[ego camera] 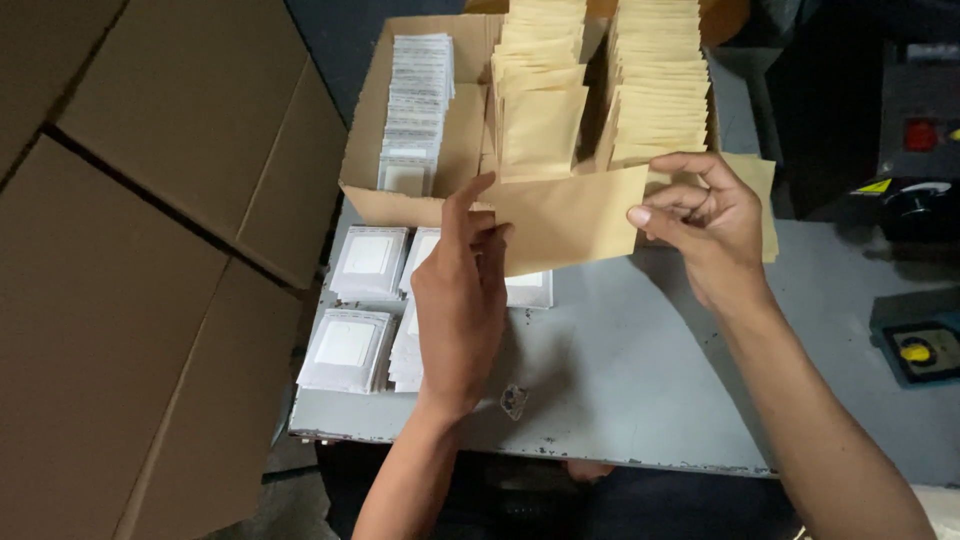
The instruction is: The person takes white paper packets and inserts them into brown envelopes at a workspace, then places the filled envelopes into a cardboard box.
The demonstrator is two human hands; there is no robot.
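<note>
— What's in your hands?

— One flat brown paper envelope (pixel 570 218), held level above the grey tabletop (pixel 640 380). My left hand (pixel 462 300) grips its left edge, thumb up against the front, fingers (pixel 490 245) curled behind. My right hand (pixel 705 225) pinches the right edge, fingers clenched on the paper. A second brown sheet (pixel 762 200) shows just behind that hand — held or loose, I cannot tell.

— Where does it sit against the rest?

— Just in front of the open cardboard box (pixel 375 150) at the far end of the tabletop. Inside the box: two upright rows of brown envelopes (pixel 655 90) on the right, a row of white packets (pixel 418 95) on the left.

— Below your hands?

— Stacks of white square packets (pixel 345 345) lying flat on the tabletop, near its left edge, partly under my left hand. Large flattened cartons (pixel 130 250) stand off to the left, beside the tabletop.
</note>
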